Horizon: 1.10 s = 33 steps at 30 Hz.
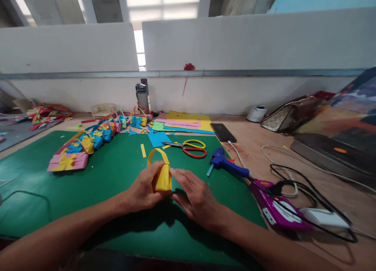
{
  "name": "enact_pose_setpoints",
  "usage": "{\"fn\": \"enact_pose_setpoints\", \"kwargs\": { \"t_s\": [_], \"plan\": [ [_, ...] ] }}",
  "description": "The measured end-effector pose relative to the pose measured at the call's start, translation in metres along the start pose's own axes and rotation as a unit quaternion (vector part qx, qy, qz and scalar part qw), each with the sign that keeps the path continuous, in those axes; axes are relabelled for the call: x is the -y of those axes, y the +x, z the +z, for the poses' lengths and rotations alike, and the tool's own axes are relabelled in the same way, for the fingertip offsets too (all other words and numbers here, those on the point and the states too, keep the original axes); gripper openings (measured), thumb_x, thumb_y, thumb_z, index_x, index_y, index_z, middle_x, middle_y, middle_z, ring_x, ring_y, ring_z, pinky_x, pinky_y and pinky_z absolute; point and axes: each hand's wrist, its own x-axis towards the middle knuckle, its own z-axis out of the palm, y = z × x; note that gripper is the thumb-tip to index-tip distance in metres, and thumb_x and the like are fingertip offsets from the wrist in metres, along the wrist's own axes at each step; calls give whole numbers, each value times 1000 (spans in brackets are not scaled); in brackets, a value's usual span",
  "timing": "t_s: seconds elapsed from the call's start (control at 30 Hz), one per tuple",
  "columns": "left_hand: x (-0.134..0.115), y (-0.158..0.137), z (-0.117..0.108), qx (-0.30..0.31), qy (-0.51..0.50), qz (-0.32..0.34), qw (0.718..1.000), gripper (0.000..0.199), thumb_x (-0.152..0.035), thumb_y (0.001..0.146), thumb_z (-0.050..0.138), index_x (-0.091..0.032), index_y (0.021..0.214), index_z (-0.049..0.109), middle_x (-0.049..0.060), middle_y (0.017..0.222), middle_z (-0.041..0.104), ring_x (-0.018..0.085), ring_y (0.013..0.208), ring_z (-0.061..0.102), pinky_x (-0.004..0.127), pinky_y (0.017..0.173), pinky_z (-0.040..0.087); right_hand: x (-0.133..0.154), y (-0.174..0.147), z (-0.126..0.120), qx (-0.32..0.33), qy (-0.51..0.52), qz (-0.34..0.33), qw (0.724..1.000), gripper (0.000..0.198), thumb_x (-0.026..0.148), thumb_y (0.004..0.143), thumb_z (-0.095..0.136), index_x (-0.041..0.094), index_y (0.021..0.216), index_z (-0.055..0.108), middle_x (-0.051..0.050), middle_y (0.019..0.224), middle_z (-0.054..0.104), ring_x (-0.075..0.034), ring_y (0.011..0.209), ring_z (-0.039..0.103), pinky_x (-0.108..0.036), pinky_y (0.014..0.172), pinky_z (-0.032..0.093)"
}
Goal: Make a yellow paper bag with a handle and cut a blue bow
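Head view: a yellow paper basket (163,179) is held in the left hand's grip (143,186) over the green mat (108,173); whether the right hand's grip (196,192) beside it also clasps, I cannot tell. Scissors (184,146) lie just beyond.

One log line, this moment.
left hand: holds yellow paper basket | right hand: at basket's right side | scissors: on green mat | glue gun: right of scissors

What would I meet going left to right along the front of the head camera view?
Pink basket with a yellow bow, left hand, yellow basket, right hand, blue glue gun, purple box.
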Motion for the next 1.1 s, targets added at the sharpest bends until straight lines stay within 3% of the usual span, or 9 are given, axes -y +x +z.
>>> {"fn": "enact_pose_setpoints", "kwargs": {
  "t_s": [0.6, 0.83, 1.1],
  "plan": [
    [1, 1, -1, 5, -1, -2, 1000, 54, -30, 72, 64, -15, 118, 41, 8, 102, 61, 19, 84, 58, 32, 76, 49, 0, -1, 0, -6, 13, 4, 1000, 51, 19, 87, 48, 12, 136, 33, -17, 117, 59, -27, 108, 56, -43, 87, 51],
    [0, 2, -1, 22, 0, -1, 1000, 50, -28, 73, 62, -15, 117, 41, 7, 99, 61, 18, 81, 57, 30, 73, 48, -3, -3, 2, 9, 7, 6, 1000, 52, 21, 89, 45, 11, 138, 29, -14, 98, 68, -25, 81, 62, -40, 71, 52],
    [-1, 1, -1, 30, 0, -13, 999, 51, -29, 73, 61, -16, 119, 41, 8, 101, 61, 20, 84, 58, 34, 76, 48, 1, -3, 0, 3, 14, 13, 1000, 55, 21, 90, 44, 13, 141, 24, -12, 94, 67, -24, 80, 63, -37, 71, 51]
  ]
}}
